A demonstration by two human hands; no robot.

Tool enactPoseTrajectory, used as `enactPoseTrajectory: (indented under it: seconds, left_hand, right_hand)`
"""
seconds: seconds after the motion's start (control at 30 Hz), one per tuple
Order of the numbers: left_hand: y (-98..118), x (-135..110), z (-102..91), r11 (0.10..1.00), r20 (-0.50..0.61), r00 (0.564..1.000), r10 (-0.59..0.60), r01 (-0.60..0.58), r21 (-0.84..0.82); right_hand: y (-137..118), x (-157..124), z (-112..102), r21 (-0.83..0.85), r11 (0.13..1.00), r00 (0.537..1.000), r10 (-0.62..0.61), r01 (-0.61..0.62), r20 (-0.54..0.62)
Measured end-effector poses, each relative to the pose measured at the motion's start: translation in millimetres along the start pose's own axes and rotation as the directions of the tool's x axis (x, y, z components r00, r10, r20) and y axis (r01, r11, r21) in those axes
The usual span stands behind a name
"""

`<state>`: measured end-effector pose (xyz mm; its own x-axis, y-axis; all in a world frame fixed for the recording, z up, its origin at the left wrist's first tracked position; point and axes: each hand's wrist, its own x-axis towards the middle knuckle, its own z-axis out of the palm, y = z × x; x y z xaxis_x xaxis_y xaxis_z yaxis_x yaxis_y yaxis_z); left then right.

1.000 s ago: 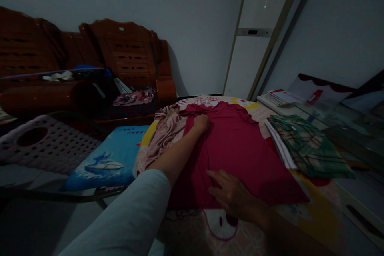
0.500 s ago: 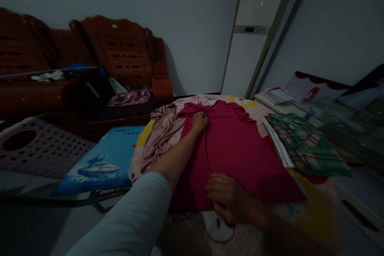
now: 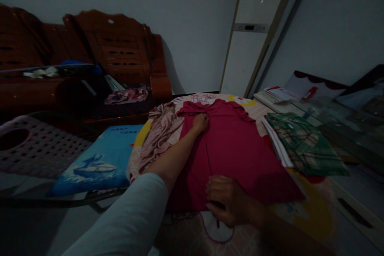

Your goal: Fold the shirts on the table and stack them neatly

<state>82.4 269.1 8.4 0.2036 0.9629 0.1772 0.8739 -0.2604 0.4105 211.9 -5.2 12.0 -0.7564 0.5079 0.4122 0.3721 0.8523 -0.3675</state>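
Observation:
A magenta short-sleeved shirt point(image 3: 237, 152) lies spread out, its neck end away from me and its hem toward me. My left hand point(image 3: 200, 123) is closed in a pinch on the cloth near the shoulder. Close to the hem, the curled fingers of my right hand point(image 3: 225, 200) grip the same shirt; its fingertips are partly hidden. Between the two hands runs a straight crease. Left of the shirt is a crumpled dusty-pink garment point(image 3: 160, 132).
A patterned cloth point(image 3: 207, 230) covers the surface beneath. Folded green plaid cloth point(image 3: 303, 140) lies at right beside a glass-topped table point(image 3: 327, 118). At left are a blue cushion point(image 3: 99, 160), a woven chair point(image 3: 45, 144) and a wooden bench point(image 3: 117, 52). An air conditioner point(image 3: 246, 56) stands behind.
My left hand has come slightly nearer along the shirt, and the cloth around it lies a little flatter. My right hand stays near the hem. The view has shifted slightly.

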Motion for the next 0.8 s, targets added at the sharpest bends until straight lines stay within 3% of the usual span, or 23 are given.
enactPoseTrajectory:
  seconds: [0.23, 0.43, 0.6, 0.8]
  left_hand:
    - [-10.0, -2.0, -16.2, 0.985, 0.145, 0.978, 0.153, -0.162, 0.051]
    - [-21.8, -17.7, -0.6, 0.949, 0.215, 0.955, 0.204, -0.247, 0.197]
    - [-6.3, -19.6, -5.8, 0.961, 0.277, 0.949, 0.149, -0.205, 0.184]
    - [18.8, -47.7, -1.1, 0.930, 0.311, 0.906, 0.287, -0.342, 0.137]
  right_hand:
    - [0.2, -1.7, 1.5, 0.088, 0.994, 0.997, 0.066, -0.069, 0.035]
    - [-0.1, 4.5, 0.6, 0.058, 0.997, 0.998, 0.053, -0.054, 0.016]
    - [6.5, 3.3, -1.4, 0.083, 0.994, 0.996, 0.072, -0.068, -0.043]
    - [20.2, -4.0, -5.3, 0.039, 0.983, 0.969, 0.184, -0.181, -0.164]
